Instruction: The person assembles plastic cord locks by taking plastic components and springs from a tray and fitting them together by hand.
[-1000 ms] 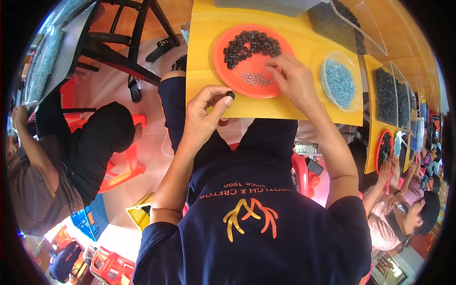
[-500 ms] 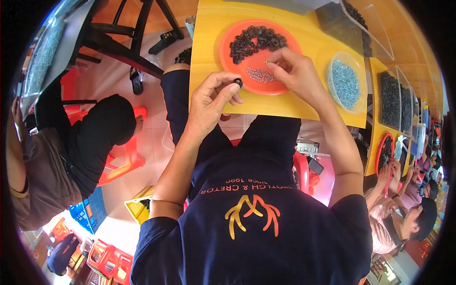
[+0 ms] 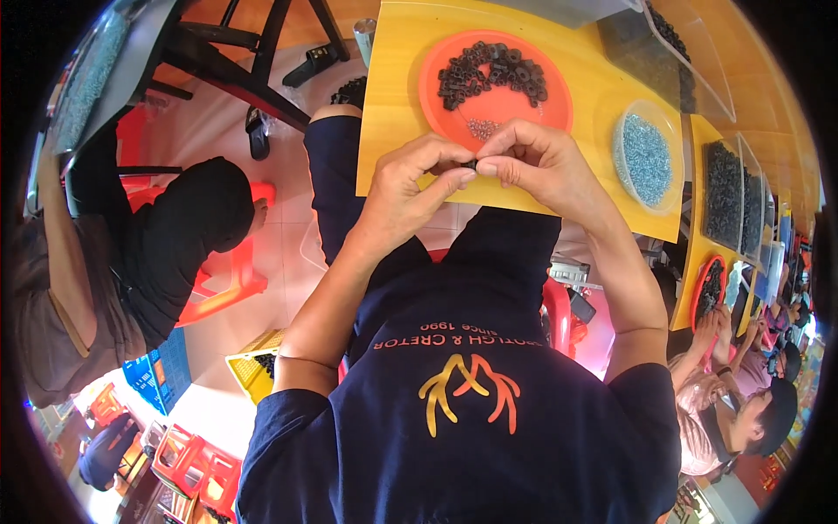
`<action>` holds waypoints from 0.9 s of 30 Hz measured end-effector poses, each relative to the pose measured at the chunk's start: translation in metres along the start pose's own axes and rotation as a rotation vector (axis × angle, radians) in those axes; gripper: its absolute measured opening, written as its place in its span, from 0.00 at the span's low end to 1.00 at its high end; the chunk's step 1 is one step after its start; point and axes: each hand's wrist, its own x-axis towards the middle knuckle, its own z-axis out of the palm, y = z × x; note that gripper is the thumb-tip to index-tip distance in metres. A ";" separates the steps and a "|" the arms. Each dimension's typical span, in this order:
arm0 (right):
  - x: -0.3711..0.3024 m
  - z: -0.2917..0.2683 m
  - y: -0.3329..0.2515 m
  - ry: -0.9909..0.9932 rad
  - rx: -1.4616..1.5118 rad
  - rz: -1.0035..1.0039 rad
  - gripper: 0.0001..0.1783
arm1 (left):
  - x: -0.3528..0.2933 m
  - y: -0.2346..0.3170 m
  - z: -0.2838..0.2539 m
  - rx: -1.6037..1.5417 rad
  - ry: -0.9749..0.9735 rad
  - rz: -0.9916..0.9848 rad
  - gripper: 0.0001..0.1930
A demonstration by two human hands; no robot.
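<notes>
Just off the near rim of an orange plate (image 3: 497,103), my two hands meet fingertip to fingertip. My left hand (image 3: 403,185) is closed, pinching a small black ring-shaped part (image 3: 471,163) between thumb and fingers. Thumb and forefinger of my right hand (image 3: 543,164) press together at the same part; whatever small piece they may hold is hidden. On the plate, black ring-like parts (image 3: 511,70) lie in an arc along the far side. A little pile of small silver metal pieces (image 3: 482,129) sits nearer, partly behind my right fingers.
The plate rests on a yellow table (image 3: 602,96). A clear bowl of small silvery-blue pieces (image 3: 646,162) stands right of my right hand. Beyond are clear bins of black parts (image 3: 723,188). Another person (image 3: 166,236) sits at left; others work at far right.
My right hand has come from above the silver pile toward my left hand. My left hand has moved slightly right, so both now meet at the black part. The whole view has shifted a little.
</notes>
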 end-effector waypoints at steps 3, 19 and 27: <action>0.000 -0.004 0.001 -0.102 0.090 0.106 0.10 | -0.003 0.003 0.000 -0.126 -0.083 -0.074 0.06; 0.059 0.002 0.023 0.285 -1.106 -0.301 0.10 | -0.011 -0.019 -0.023 -0.244 0.128 -0.231 0.07; 0.056 0.007 0.027 0.274 -1.024 -0.328 0.09 | -0.014 -0.021 -0.027 -0.239 0.153 -0.226 0.07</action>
